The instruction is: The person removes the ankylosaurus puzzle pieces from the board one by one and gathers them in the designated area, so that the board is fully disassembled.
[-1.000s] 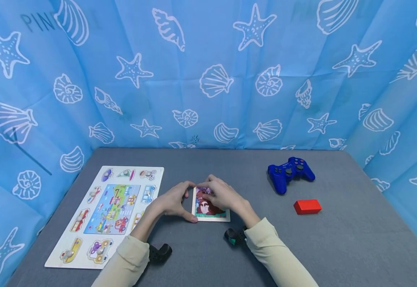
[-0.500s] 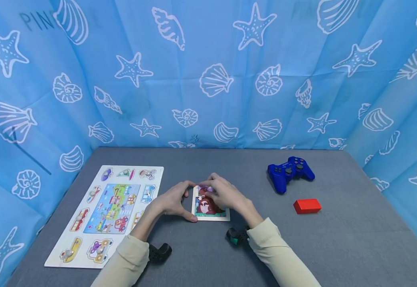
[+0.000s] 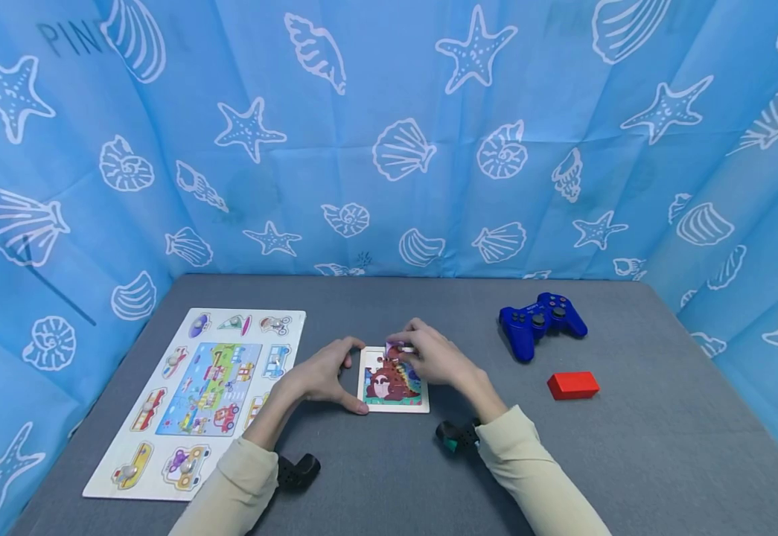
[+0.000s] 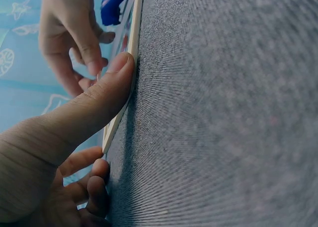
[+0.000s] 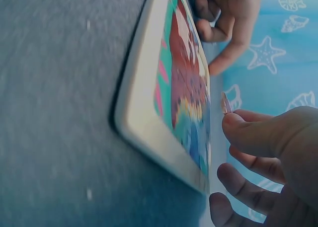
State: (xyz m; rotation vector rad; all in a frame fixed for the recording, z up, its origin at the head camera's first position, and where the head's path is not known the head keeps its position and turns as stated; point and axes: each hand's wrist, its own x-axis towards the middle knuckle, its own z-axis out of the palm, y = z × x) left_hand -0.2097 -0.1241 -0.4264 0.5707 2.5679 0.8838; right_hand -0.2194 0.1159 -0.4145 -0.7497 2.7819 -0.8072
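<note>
Puzzle (image 3: 391, 387) sits mid-tabletop (image 3: 389, 476), well in from the left and right edges. Left hand (image 3: 321, 376) has it braced between thumb and fingers at the left corners, right hand (image 3: 432, 356) pinches a piece (image 3: 394, 351) above its far side. Looks like single-piece handling, can't tell if fitting or removing. Next move probably wants a steady puzzle and a light pinch.
</note>
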